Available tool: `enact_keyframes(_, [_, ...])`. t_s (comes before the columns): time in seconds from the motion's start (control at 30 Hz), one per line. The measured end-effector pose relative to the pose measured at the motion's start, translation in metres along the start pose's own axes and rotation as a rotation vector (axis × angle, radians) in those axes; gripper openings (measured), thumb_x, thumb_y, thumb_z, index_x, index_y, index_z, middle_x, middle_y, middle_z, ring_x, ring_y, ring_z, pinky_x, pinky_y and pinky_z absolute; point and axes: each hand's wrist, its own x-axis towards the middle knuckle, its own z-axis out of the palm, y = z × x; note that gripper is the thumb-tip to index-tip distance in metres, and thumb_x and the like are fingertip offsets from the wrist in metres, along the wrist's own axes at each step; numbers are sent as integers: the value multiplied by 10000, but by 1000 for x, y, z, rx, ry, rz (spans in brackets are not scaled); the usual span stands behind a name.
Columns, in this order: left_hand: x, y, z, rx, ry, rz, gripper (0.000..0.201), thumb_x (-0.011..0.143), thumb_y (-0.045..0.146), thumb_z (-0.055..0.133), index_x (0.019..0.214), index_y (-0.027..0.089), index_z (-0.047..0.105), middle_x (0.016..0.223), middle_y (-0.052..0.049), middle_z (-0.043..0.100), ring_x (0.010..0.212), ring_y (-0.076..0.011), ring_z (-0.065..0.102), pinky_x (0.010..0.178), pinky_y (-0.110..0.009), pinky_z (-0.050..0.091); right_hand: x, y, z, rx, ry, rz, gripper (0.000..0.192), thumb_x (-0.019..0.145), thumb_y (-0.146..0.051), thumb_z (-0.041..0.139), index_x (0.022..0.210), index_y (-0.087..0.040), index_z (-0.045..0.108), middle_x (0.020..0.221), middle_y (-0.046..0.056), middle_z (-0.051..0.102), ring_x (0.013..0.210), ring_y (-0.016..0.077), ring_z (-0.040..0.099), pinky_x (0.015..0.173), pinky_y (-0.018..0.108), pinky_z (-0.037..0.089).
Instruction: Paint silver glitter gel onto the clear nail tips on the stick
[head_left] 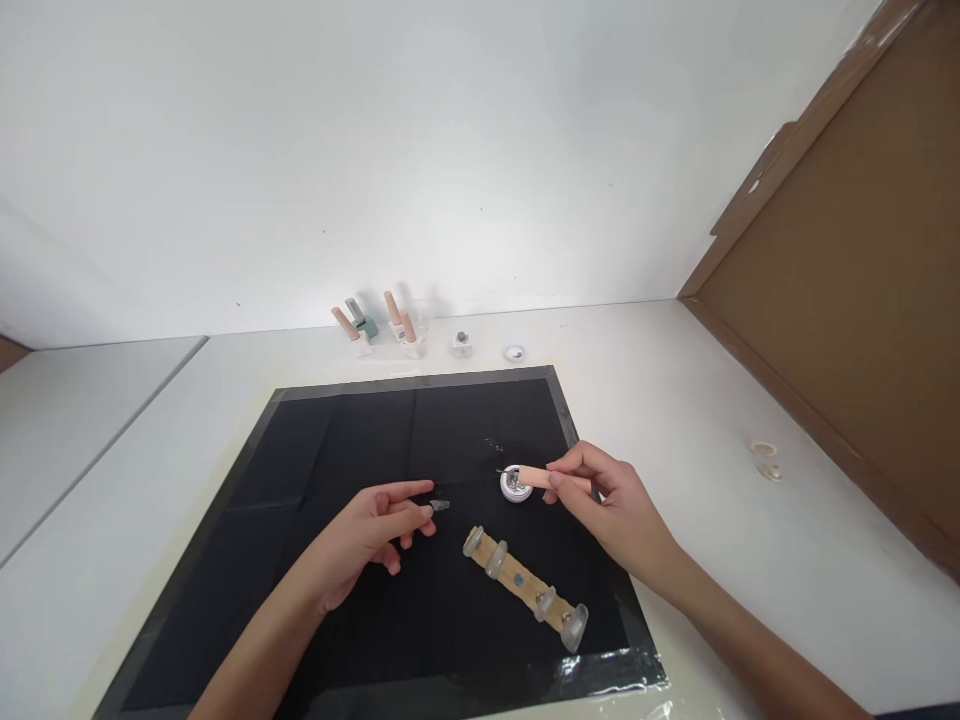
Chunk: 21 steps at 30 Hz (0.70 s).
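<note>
Near the middle of the frame, over a black mat [337,450] on a white table [712,400], two bare hands are at work. The left hand [375,535], just left of centre, pinches a small clear nail tip [439,506] between thumb and forefinger, its other fingers loosely curled; the tip points right, toward a small white pot [516,486]. The right hand [611,505], right of centre, grips a tan brush handle [544,477] between thumb and fingers, and the brush's far end sits in or right at the pot (the bristles are too small to make out). The pot stands on the mat between the two hands, nearer the right one. Below the pot, in the lower middle of the frame, a wooden strip [525,585] lies slantwise on the mat, running down toward the right, with several clear nail tips fixed along it; neither hand touches it. At the back edge of the table, in the upper middle of the frame against the white wall, stands a row of small bottles [379,325] with tan caps, and just right of them a tiny jar [462,343] and a small white dish [514,352]. Far right, two small white rings [765,458] lie on the table, near a brown board [847,300] that fills the upper right corner. The mat's lower right corner has clear tape [607,670] on it
</note>
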Motion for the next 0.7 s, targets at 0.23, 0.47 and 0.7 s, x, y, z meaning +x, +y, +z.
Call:
enact_keyframes(0.23, [0,2,-6,-29,52,162,594,722,329,712,1249,125,532,716,-16,646,578,-106,470,436,-180,429,0,0,-3,-4,27,-5,163,854,-338,530,768,-206,568,664,14,651,688,187,606,556,267,428])
enact_keyframes(0.47, [-7,-3,6,-45,-97,232,433,735,367,707,1110,165,629,683,-4,637,535,-91,456,433,-186,421,-2,-2,-3,83,26,-73,124,856,-316,544,806,-213,593,684,3,639,675,170,601,607,277,444])
enact_keyframes(0.7, [-4,-6,10,76,-167,3,742,724,279,679,1372,81,377,706,-17,652,573,-109,457,426,-187,413,-1,-3,-1,93,11,-53,106,857,-296,548,812,-215,601,681,-2,639,662,162,599,592,270,435])
